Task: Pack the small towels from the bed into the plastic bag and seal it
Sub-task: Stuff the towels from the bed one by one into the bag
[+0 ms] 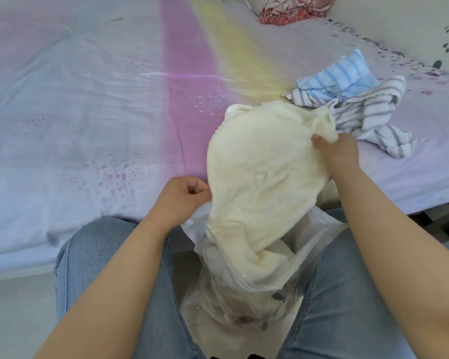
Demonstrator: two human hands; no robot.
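Note:
A cream towel (259,172) hangs with its lower end inside the open mouth of a clear plastic bag (246,299) that sits between my knees. My right hand (340,151) pinches the towel's upper right corner. My left hand (184,198) grips the bag's left rim next to the towel's edge. Other cloth shows dimly through the bag's lower part. On the bed to the right lie a grey-striped white towel (373,117) and a blue-striped towel (340,76), crumpled together.
The bed (88,99) has a pale sheet with pink and yellow bands and runs across the whole view. A red patterned pillow (290,9) lies at the far edge. My knees in jeans flank the bag; floor tiles show below.

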